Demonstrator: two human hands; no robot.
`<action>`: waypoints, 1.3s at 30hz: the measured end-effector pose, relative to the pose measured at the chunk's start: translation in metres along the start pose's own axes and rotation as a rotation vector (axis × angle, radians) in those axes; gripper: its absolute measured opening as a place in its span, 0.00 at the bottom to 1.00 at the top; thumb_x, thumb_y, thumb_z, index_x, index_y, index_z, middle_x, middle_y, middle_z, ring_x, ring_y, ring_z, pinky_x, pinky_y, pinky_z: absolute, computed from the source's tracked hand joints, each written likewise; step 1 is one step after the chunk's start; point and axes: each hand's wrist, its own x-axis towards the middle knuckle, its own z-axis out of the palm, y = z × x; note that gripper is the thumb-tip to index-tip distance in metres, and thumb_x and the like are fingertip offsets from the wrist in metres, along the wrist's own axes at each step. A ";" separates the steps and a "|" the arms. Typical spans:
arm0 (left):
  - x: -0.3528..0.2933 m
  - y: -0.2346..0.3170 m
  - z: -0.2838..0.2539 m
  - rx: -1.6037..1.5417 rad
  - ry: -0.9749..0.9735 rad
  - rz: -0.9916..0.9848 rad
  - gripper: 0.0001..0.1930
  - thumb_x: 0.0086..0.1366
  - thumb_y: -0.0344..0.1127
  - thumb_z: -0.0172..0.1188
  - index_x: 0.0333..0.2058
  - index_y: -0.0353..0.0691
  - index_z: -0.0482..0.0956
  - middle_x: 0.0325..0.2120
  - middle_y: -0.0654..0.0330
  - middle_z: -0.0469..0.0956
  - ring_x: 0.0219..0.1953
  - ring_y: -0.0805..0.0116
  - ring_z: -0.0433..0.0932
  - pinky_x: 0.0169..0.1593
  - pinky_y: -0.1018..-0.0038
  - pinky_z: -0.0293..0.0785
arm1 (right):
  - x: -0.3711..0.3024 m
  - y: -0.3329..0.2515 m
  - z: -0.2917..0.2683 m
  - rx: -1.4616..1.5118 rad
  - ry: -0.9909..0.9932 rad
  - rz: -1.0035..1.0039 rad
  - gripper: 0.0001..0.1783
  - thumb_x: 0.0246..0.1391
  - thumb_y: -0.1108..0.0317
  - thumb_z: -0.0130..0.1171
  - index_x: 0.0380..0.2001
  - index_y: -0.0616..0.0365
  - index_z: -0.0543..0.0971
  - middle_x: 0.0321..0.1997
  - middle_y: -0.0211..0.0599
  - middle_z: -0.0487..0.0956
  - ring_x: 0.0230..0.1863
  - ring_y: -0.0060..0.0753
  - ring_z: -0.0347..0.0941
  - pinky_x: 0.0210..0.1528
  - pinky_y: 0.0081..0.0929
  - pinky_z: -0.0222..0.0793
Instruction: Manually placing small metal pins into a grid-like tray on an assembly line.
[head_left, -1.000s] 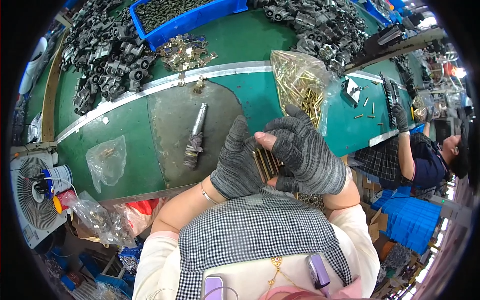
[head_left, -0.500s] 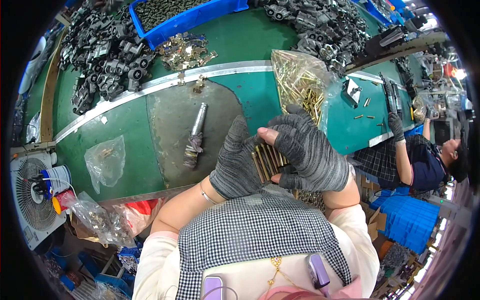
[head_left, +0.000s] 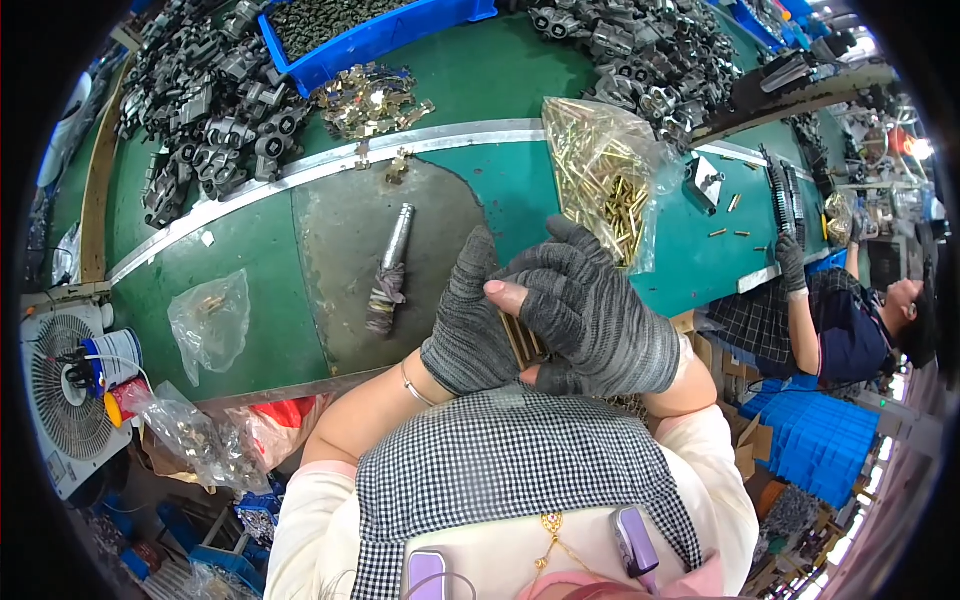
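My left hand [head_left: 468, 325], in a grey knit glove, is cupped in front of my apron around a small row of long brass-coloured screws [head_left: 521, 342]. From the right, my gloved right hand [head_left: 600, 318] closes over the same screws, its bare thumb tip lying across their upper ends. Its fingers hide most of the bundle. Just beyond that hand, an open clear plastic bag [head_left: 590, 150] spills more brass-coloured screws [head_left: 626, 212] onto the green bench. A metal rod with a cloth-wrapped grip [head_left: 393, 262] lies to the left of my hands.
Piles of dark metal castings [head_left: 225, 120] cover the far bench, beside a blue bin [head_left: 380, 42] of small parts and a heap of shiny clips [head_left: 368, 100]. A crumpled clear bag [head_left: 212, 325] lies left. At right, a co-worker [head_left: 840, 325] handles black parts.
My right hand has shifted left over my left palm, and its thumb covers more of the screws. Fewer of them show now.
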 end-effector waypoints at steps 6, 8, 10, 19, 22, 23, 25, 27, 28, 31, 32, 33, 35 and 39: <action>0.011 -0.012 0.024 -0.009 -0.046 -0.081 0.38 0.61 0.67 0.39 0.59 0.42 0.59 0.58 0.53 0.61 0.61 0.54 0.59 0.64 0.56 0.52 | 0.000 0.003 -0.008 -0.004 0.004 0.022 0.52 0.22 0.54 0.72 0.57 0.54 0.65 0.45 0.42 0.74 0.51 0.48 0.67 0.61 0.56 0.48; 0.013 -0.014 0.027 -0.028 -0.033 -0.099 0.39 0.61 0.67 0.40 0.59 0.42 0.59 0.58 0.53 0.60 0.61 0.54 0.59 0.64 0.56 0.52 | -0.004 0.006 -0.014 0.017 0.018 0.035 0.51 0.22 0.54 0.72 0.57 0.54 0.65 0.45 0.42 0.74 0.51 0.48 0.68 0.61 0.56 0.48; 0.014 -0.015 0.029 -0.065 -0.006 -0.131 0.40 0.60 0.68 0.40 0.60 0.41 0.59 0.59 0.52 0.60 0.61 0.53 0.59 0.64 0.56 0.53 | -0.009 0.009 -0.018 -0.014 0.056 0.050 0.51 0.24 0.54 0.72 0.57 0.54 0.65 0.45 0.41 0.74 0.51 0.47 0.68 0.61 0.55 0.49; 0.014 -0.009 0.021 0.050 -0.010 -0.190 0.43 0.58 0.70 0.42 0.60 0.41 0.58 0.58 0.50 0.61 0.60 0.52 0.61 0.63 0.56 0.56 | -0.013 0.015 -0.011 -0.059 0.018 0.016 0.50 0.26 0.54 0.71 0.58 0.54 0.64 0.45 0.39 0.74 0.52 0.46 0.68 0.60 0.54 0.50; 0.017 -0.012 0.027 -0.135 0.027 -0.176 0.43 0.57 0.71 0.42 0.60 0.41 0.58 0.58 0.50 0.61 0.60 0.52 0.60 0.63 0.57 0.55 | -0.011 0.013 -0.013 -0.021 0.032 0.039 0.50 0.27 0.55 0.70 0.59 0.54 0.64 0.45 0.39 0.74 0.52 0.46 0.68 0.60 0.55 0.50; 0.016 -0.012 0.027 -0.132 0.026 -0.176 0.43 0.57 0.71 0.42 0.60 0.41 0.58 0.58 0.50 0.61 0.60 0.52 0.60 0.63 0.57 0.55 | -0.010 0.013 -0.013 -0.002 0.039 0.049 0.50 0.27 0.55 0.70 0.59 0.53 0.64 0.45 0.39 0.74 0.52 0.46 0.68 0.61 0.55 0.50; 0.015 -0.012 0.027 -0.190 0.008 -0.193 0.44 0.57 0.71 0.42 0.60 0.41 0.57 0.58 0.51 0.60 0.60 0.52 0.60 0.63 0.57 0.55 | -0.010 0.011 -0.013 -0.013 0.037 0.043 0.50 0.27 0.56 0.70 0.59 0.54 0.63 0.45 0.39 0.74 0.52 0.46 0.68 0.61 0.56 0.49; 0.015 -0.011 0.026 -0.211 -0.005 -0.208 0.44 0.57 0.71 0.42 0.61 0.41 0.57 0.58 0.51 0.60 0.60 0.52 0.59 0.63 0.57 0.55 | -0.009 0.011 -0.015 -0.035 0.028 0.038 0.49 0.29 0.57 0.70 0.59 0.54 0.63 0.45 0.39 0.74 0.52 0.46 0.68 0.61 0.56 0.49; 0.016 -0.010 0.025 -0.187 -0.024 -0.210 0.44 0.57 0.71 0.42 0.60 0.41 0.57 0.58 0.51 0.60 0.60 0.52 0.59 0.63 0.57 0.55 | -0.008 0.011 -0.015 -0.044 0.033 0.034 0.49 0.29 0.57 0.70 0.59 0.54 0.63 0.45 0.39 0.74 0.52 0.46 0.68 0.61 0.56 0.49; 0.015 -0.008 0.022 -0.116 -0.083 -0.220 0.43 0.57 0.71 0.42 0.60 0.41 0.57 0.58 0.51 0.61 0.60 0.52 0.60 0.63 0.57 0.55 | -0.006 0.012 -0.014 -0.105 0.041 0.012 0.44 0.35 0.53 0.67 0.57 0.56 0.65 0.45 0.38 0.76 0.50 0.48 0.68 0.62 0.54 0.49; 0.013 -0.011 0.020 -0.096 -0.101 -0.218 0.43 0.57 0.71 0.41 0.60 0.41 0.57 0.58 0.51 0.61 0.60 0.52 0.60 0.63 0.57 0.55 | -0.006 0.011 -0.014 -0.109 0.042 0.007 0.44 0.35 0.53 0.67 0.57 0.56 0.65 0.45 0.38 0.76 0.50 0.48 0.68 0.62 0.54 0.49; 0.013 -0.011 0.020 -0.077 -0.119 -0.216 0.43 0.57 0.70 0.41 0.60 0.40 0.57 0.58 0.51 0.61 0.60 0.52 0.60 0.63 0.57 0.55 | -0.006 0.010 -0.015 -0.091 0.023 0.016 0.45 0.33 0.54 0.68 0.58 0.56 0.64 0.45 0.39 0.75 0.51 0.48 0.68 0.61 0.55 0.48; 0.014 -0.010 0.020 -0.043 -0.153 -0.209 0.43 0.58 0.70 0.41 0.60 0.40 0.58 0.58 0.52 0.61 0.60 0.53 0.60 0.63 0.57 0.55 | -0.006 0.009 -0.015 -0.052 -0.018 0.033 0.49 0.30 0.56 0.69 0.59 0.56 0.62 0.45 0.40 0.73 0.52 0.48 0.67 0.61 0.57 0.48; 0.016 -0.010 0.025 0.003 -0.206 -0.198 0.42 0.58 0.70 0.41 0.60 0.40 0.58 0.58 0.52 0.61 0.60 0.53 0.60 0.63 0.56 0.56 | 0.000 0.009 -0.015 -0.049 0.010 0.004 0.50 0.30 0.54 0.69 0.59 0.56 0.62 0.45 0.41 0.73 0.51 0.48 0.67 0.61 0.58 0.47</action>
